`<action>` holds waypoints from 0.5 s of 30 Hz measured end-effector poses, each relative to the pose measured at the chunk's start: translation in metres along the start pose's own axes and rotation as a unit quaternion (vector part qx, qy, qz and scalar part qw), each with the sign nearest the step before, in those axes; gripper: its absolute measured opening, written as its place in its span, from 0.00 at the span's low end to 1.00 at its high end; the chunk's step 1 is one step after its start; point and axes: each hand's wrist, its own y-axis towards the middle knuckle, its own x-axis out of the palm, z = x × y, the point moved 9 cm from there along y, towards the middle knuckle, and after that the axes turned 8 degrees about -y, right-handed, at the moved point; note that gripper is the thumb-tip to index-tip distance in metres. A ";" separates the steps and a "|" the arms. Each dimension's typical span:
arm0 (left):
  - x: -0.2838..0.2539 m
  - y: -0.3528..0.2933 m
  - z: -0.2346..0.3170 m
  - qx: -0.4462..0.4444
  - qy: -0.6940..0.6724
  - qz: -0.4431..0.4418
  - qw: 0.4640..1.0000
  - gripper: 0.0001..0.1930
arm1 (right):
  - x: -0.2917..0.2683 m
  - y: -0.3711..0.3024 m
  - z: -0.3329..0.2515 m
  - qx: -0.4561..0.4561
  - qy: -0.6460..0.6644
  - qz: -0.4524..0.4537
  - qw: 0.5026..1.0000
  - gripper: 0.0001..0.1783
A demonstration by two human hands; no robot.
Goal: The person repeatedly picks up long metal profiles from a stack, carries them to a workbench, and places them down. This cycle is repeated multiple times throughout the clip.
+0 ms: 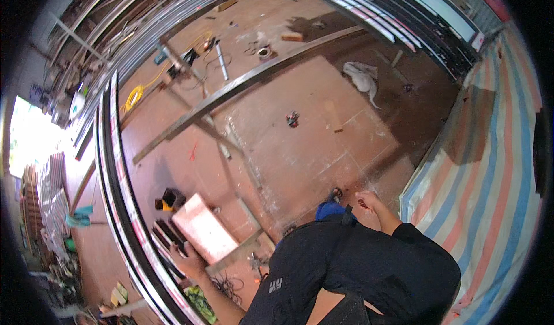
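Note:
At the lower left my left hand (189,260) has its fingers spread, beside several short dark strips (167,233) and a pale board (205,228). Whether the fingertips touch the strips I cannot tell. My right hand (369,201) hangs over the floor right of centre, fingers loosely bent and apart, with nothing visible in it. A blue-topped foot (332,208) shows just left of it. Long metal profiles (118,198) with dark and light faces run past the left hand.
A long metal bar (242,83) crosses the work area on supports. On the tiled floor lie a small dark-and-red tool (292,119) and a white cloth (362,78). A yellow cord coil (134,98) lies left, bundled profiles (369,13) behind, a striped tarp (479,198) right.

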 end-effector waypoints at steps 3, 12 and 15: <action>0.107 -0.011 0.123 0.090 -0.115 -0.122 0.982 0.29 | -0.071 0.030 0.011 0.004 0.018 0.090 0.996 0.16; 0.306 -0.066 0.315 0.087 -0.210 -0.425 0.876 0.35 | -0.265 0.056 -0.212 -0.221 -0.171 0.271 0.921 0.26; 0.355 -0.068 0.344 0.059 -0.197 -0.481 0.852 0.36 | -0.300 0.054 -0.329 -0.243 -0.213 0.311 0.894 0.31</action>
